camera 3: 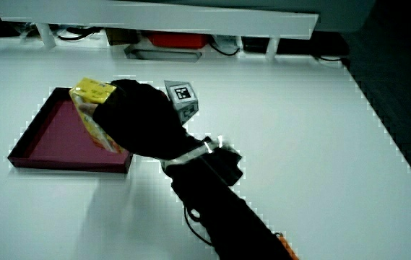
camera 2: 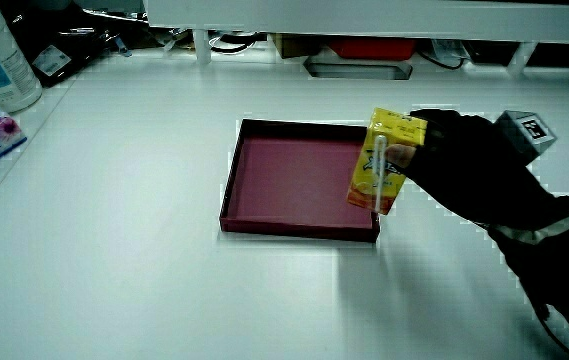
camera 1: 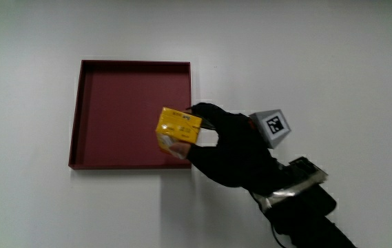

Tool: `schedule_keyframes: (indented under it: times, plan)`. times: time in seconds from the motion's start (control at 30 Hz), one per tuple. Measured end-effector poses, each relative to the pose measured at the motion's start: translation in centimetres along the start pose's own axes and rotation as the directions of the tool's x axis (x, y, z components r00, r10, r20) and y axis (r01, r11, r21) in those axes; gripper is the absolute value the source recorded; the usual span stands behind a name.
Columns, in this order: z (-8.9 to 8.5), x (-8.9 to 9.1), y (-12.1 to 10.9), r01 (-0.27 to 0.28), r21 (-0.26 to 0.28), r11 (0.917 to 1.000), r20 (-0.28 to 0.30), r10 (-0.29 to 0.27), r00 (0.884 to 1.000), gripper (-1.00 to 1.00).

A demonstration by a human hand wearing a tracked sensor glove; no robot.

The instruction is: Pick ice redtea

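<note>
Fingers of the hand are closed around a yellow carton, which is the ice redtea. The carton is held in the air, tilted, just at the fingertips and over the corner of the red tray nearest to the hand. In both side views the carton is lifted clear of the tray floor. A white straw is on one face of the carton. The patterned cube sits on the back of the hand. The tray lies on the white table, and the forearm is over the bare table beside the tray.
</note>
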Motion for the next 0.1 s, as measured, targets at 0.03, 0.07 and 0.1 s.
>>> schedule_keyframes:
  times: [0.03,0.07,0.1]
  plan:
    - [0.33,-0.47,-0.44,-0.001,-0.003,1.0000,0.013,0.001,1.000,1.00]
    - [0.58,-0.89,-0.83,-0.024,-0.006,0.9997,0.015,0.024,1.000,1.00]
    - [0.79,-1.30,-1.22,-0.039,-0.013,0.9992,0.009,0.039,0.999,1.00]
